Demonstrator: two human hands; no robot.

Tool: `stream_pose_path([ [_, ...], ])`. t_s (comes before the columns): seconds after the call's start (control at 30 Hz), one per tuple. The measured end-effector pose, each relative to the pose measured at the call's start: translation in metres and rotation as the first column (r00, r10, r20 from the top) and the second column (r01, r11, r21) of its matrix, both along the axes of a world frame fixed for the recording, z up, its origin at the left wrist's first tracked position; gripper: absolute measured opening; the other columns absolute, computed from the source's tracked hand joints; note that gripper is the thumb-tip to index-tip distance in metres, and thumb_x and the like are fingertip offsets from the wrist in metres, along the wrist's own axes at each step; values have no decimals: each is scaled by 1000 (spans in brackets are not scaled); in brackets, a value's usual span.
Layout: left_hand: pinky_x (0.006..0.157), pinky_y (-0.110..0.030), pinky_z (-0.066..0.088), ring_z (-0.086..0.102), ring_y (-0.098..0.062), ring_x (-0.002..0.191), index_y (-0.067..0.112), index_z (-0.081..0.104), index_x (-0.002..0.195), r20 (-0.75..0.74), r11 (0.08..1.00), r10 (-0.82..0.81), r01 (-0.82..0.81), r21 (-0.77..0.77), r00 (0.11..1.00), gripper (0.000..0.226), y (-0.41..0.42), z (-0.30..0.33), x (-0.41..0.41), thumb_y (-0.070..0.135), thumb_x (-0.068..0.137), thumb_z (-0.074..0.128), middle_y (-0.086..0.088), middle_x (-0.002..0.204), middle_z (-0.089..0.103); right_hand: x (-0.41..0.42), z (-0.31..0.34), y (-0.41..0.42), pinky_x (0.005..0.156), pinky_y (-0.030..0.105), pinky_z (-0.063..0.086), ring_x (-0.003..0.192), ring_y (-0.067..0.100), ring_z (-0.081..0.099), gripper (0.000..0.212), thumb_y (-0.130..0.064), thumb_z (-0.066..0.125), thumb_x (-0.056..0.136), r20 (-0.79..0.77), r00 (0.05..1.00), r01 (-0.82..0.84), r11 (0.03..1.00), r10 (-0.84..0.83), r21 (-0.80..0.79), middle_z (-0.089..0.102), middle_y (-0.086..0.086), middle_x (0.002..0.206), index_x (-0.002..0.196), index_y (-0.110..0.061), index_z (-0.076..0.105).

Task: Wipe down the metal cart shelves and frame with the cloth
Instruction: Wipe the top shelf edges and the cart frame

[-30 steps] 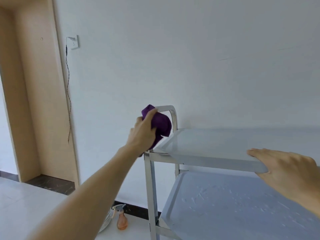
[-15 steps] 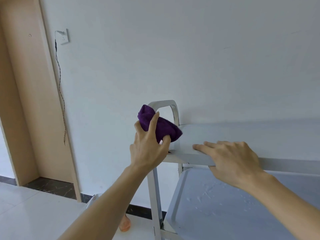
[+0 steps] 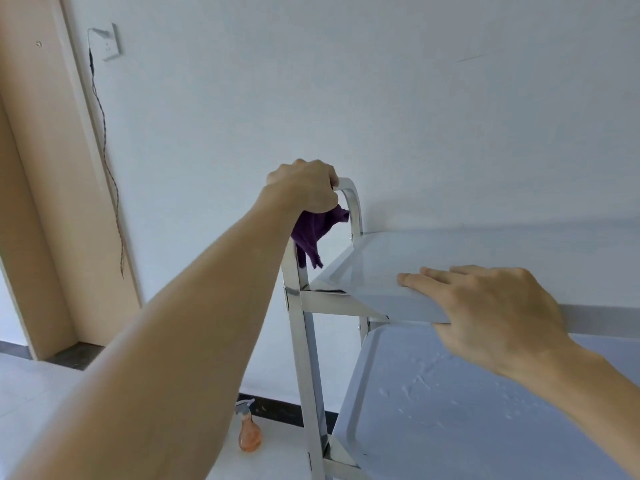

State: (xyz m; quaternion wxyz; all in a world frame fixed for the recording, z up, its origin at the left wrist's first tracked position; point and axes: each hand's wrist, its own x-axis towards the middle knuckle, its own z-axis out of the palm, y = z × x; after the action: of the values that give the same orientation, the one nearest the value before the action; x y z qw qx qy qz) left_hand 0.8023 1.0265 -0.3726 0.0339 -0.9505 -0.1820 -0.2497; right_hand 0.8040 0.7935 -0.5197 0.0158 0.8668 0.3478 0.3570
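The purple cloth is held in the left hand, which is curled over the top of the cart's curved handle at the left end of the metal cart. The cloth is bunched between palm and tube, with a loose tail hanging down beside the near upright. This grip is judged to let the cloth wrap the tube so that the frame is wiped on several sides at once.

The right hand is laid on the near edge of the top shelf, fingers extended flat along the surface and the thumb tucked under the rim; nothing is held in it. It is judged to steady the cart against the wiping force.

The left arm is extended forward and upward, wrist bent over the handle. The right forearm enters from the lower right.

The lower shelf shows scattered droplets. A spray bottle stands on the floor near the cart's left leg.
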Motion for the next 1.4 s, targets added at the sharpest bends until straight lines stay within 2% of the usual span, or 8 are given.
stream_pose_path([
  [0.37,67,-34,37,48,-30,71,41,27,150,529,987,-83,143,-73,845,60,0,-93,-37,31,95,49,-8,129,45,-4,-2,1,55,28,46,86,17,69,57,-31,61,79,60,998,-9,999,6,47,69,-22,107,131,-50,53],
  [0.6,79,-13,39,50,13,96,54,21,149,811,828,-147,520,-213,566,60,-3,-149,-49,41,96,47,19,135,45,-3,-1,3,53,26,32,79,20,71,56,-32,61,76,106,994,-4,998,-2,59,72,-22,100,129,-51,56],
  [0.67,91,-23,48,54,9,111,59,18,147,832,738,-128,613,-284,540,59,-1,-166,-53,46,96,46,21,138,49,-2,-1,3,54,27,30,76,22,70,55,-31,63,75,120,993,-2,998,-5,57,73,-20,98,127,-49,58],
  [0.8,65,-21,53,68,-12,88,64,15,145,833,643,-57,658,-391,550,64,-1,-210,-59,58,88,44,8,130,62,-2,-2,2,57,28,31,80,23,71,54,-33,64,77,126,992,-10,998,2,57,73,-20,104,128,-49,56],
  [0.9,69,-29,54,66,-16,93,66,9,144,780,654,-32,603,-457,625,76,3,-250,-58,60,81,50,10,135,57,0,-2,2,59,29,31,84,23,71,55,-35,65,78,134,991,-25,998,18,53,72,-20,109,130,-50,55],
  [1.03,58,-9,44,60,8,73,76,-1,132,612,649,64,433,-626,788,88,-3,-342,-62,47,82,65,21,96,64,2,-3,2,59,30,29,80,26,71,55,-35,65,77,134,991,-23,998,15,58,74,-17,107,129,-48,57],
  [1.13,59,-11,41,59,5,77,75,4,131,557,587,56,424,-690,828,90,-4,-377,-65,30,86,68,22,96,62,3,-4,2,62,30,28,84,26,71,56,-38,61,79,135,991,-16,999,10,47,74,-16,108,133,-51,52],
  [1.4,63,-26,52,64,3,79,47,28,127,706,598,84,531,-600,703,65,-7,-271,-53,44,74,66,22,88,64,3,-3,2,63,32,29,81,29,69,51,-37,59,83,113,993,-29,998,22,61,75,-9,98,132,-51,51],
])
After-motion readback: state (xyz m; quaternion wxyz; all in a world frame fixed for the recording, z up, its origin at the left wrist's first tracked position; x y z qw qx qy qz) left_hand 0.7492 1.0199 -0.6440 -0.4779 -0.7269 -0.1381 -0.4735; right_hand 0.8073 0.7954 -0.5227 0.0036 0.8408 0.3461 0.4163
